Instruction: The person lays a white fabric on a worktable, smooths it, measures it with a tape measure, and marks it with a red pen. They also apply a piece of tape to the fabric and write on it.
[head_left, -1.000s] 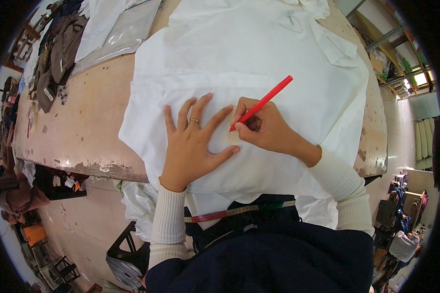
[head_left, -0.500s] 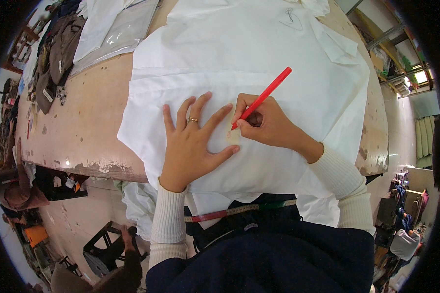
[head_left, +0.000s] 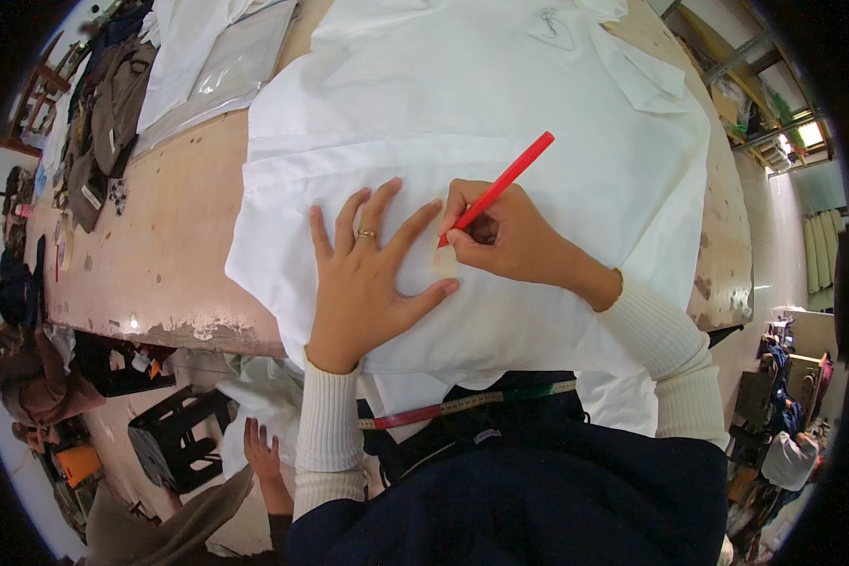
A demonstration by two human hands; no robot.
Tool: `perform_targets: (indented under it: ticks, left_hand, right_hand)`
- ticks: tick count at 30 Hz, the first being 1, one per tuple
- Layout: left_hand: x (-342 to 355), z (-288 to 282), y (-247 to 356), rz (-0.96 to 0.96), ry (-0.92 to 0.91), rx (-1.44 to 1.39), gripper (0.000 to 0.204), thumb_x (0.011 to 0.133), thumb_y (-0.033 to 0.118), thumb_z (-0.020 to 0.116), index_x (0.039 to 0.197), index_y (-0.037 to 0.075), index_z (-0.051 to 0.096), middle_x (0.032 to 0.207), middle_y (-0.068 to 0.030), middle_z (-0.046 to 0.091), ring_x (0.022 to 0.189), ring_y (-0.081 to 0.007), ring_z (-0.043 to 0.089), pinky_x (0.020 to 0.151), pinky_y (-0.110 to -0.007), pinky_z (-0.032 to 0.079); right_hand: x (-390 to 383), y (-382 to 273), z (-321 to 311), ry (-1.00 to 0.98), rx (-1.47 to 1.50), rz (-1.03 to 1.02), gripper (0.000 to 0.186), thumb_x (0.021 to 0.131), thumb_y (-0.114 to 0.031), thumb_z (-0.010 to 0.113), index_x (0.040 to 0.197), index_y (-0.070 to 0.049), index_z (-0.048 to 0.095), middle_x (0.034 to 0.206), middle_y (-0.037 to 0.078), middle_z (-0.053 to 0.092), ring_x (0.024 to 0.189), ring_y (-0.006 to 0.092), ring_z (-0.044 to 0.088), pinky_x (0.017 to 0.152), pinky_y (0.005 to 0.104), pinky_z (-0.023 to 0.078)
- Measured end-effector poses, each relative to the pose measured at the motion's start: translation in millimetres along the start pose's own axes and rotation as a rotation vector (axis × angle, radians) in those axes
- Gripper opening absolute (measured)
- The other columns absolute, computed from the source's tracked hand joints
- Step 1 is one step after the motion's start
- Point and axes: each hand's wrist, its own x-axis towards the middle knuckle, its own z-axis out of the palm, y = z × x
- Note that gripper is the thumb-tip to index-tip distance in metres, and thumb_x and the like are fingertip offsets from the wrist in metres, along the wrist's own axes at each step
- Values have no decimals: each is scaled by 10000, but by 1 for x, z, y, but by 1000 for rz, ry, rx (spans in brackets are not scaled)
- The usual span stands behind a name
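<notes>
A white cloth garment (head_left: 575,113) lies spread over the pale, scuffed table (head_left: 179,236), with a small pencil scribble near its top. My left hand (head_left: 368,283) rests palm down on it, fingers spread, a ring on one finger. My right hand (head_left: 500,241) grips a red pen (head_left: 509,172), its tip on a small cream strip (head_left: 443,264) with faint red marks, between the left index finger and thumb. A coloured tape measure (head_left: 467,404) lies across my body below the table's edge.
Dark garments (head_left: 104,132) and white cloth in a clear bag (head_left: 226,66) lie at the back left. Another person's hand (head_left: 264,453) reaches in at lower left beside a black plastic stool (head_left: 174,443) and hanging white cloth (head_left: 231,420). Shelving and heaped items stand right.
The pen tip has moved slightly upward along the strip, with more red marks showing. Another person has come in at lower left; the black stool has shifted leftward.
</notes>
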Motion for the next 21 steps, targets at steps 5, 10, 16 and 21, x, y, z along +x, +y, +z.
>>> perform_targets:
  ticks: [5,10,16,21]
  left_hand:
    - [1,-1,0,-3,-7,-2,691,703,599,632,1281,234,533,1399,-100,383,1305,-341,299,1062,-612,65]
    - [0,-1,0,-8,-9,2,694,704,608,629,1284,240,532,1398,-99,384,1306,-336,301,1064,-611,64]
    - [1,-2,1,-8,-9,5,691,706,612,626,1283,242,534,1398,-99,384,1307,-332,301,1065,-608,67]
    - [-4,-3,2,-16,-24,-3,685,705,607,627,1278,241,538,1396,-101,384,1303,-336,304,1062,-610,73]
  right_hand:
    - [-1,-2,-1,6,-11,-5,107,779,-62,612,776,-28,510,639,36,550,581,70,500,534,228,417]
    - [0,-3,-2,14,-80,-7,111,780,-64,611,779,-17,510,657,48,565,592,76,521,547,224,431]
    - [1,-1,-2,39,-21,1,105,783,-70,608,781,-14,518,652,47,569,593,77,527,552,227,438]
    - [-2,-2,2,42,-47,16,97,783,-64,603,783,-13,520,651,38,566,592,72,523,550,225,437]
